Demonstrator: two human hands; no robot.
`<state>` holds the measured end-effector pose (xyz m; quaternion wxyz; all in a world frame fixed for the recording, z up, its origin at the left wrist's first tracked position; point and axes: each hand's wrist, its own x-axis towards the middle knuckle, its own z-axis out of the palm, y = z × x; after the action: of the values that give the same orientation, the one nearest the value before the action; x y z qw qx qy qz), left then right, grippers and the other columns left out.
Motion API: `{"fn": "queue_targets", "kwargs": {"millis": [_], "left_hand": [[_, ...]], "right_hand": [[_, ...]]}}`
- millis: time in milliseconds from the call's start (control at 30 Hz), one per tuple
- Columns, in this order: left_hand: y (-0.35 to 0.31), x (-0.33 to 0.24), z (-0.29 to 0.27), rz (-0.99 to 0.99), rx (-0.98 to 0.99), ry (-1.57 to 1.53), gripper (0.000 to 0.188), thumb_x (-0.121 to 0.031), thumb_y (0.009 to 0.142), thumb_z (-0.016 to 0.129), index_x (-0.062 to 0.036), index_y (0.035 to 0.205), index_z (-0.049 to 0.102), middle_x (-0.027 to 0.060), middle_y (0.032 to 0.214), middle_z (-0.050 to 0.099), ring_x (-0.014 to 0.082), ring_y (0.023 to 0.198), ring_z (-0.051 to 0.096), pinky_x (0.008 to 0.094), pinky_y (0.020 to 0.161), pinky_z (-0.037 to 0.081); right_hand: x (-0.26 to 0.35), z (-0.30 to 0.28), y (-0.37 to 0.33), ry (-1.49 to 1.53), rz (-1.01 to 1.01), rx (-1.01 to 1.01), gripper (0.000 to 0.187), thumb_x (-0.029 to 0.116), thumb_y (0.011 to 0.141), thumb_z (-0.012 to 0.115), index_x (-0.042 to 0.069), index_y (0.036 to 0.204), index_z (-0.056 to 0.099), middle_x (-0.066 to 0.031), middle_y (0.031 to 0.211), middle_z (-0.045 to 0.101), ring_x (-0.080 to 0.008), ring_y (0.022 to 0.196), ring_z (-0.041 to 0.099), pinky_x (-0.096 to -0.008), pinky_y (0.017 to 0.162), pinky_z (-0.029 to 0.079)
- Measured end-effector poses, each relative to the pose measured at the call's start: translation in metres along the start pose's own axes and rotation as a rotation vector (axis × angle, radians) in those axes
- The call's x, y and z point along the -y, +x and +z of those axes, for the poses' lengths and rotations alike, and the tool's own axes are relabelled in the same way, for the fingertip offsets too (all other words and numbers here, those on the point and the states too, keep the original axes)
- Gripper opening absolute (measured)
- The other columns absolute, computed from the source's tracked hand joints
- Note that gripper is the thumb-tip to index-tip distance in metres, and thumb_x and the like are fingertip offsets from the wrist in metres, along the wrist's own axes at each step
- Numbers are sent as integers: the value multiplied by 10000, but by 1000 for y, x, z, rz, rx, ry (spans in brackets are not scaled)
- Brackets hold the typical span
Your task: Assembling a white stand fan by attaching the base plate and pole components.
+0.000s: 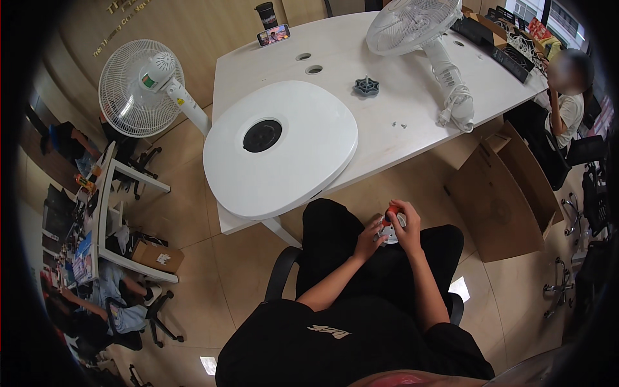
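Above my lap, my left hand (369, 240) is closed around a small white round part (391, 235) with holes in its face. My right hand (408, 227) grips a short red-and-black handle (391, 212), like a screwdriver's, held over that part. Fingers hide the handle's lower end, so I cannot tell whether it touches the part. On the table ahead lies a large white fan base (303, 142) with a round black centre. Farther back is a grey star-shaped knob (366, 87) with an upright bolt, and two small screws (403, 126) lie nearer.
A white fan (445, 64) with a bundled cord lies on the table's (400, 151) right. Another fan (138, 87) stands left. A phone (274, 35) and black cup (265, 14) are at the back. An open cardboard box (496, 200) sits right; people sit on both sides.
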<state>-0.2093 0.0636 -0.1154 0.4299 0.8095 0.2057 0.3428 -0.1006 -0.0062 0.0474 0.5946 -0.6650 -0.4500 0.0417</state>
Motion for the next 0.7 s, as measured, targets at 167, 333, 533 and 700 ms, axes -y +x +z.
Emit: {"fn": "queue_targets", "kwargs": {"millis": [167, 333, 533, 700], "left_hand": [[1, -2, -2, -53, 100, 45, 394, -190, 838, 745, 22, 1157, 652, 169, 1389, 551, 322, 1233, 574, 388, 1022, 469], [4, -7, -5, -38, 63, 2, 383, -198, 844, 731, 49, 1127, 659, 167, 1390, 544, 328, 1233, 570, 391, 1019, 468], [4, -9, -6, -55, 92, 19, 397, -203, 830, 743, 50, 1125, 661, 153, 1387, 547, 333, 1222, 573, 390, 1017, 470], [5, -12, -7, -73, 103, 57, 407, -206, 824, 749, 46, 1131, 660, 150, 1383, 550, 331, 1222, 573, 390, 1019, 470]], "right_hand": [[-1, 5, -1, 0, -89, 33, 173, 58, 846, 723, 6, 1006, 682, -107, 904, 619, -257, 796, 629, -337, 770, 510], [2, 5, -1, -106, 48, -50, 195, 80, 789, 789, 11, 952, 707, -106, 882, 619, -252, 826, 643, -317, 749, 505], [0, 3, 1, -39, 19, 19, 146, 78, 827, 751, 1, 940, 700, -116, 913, 655, -231, 820, 650, -324, 743, 504], [-2, 5, 0, 28, 15, -32, 153, 73, 830, 741, 9, 960, 694, -126, 922, 663, -233, 822, 651, -333, 758, 505]]}}
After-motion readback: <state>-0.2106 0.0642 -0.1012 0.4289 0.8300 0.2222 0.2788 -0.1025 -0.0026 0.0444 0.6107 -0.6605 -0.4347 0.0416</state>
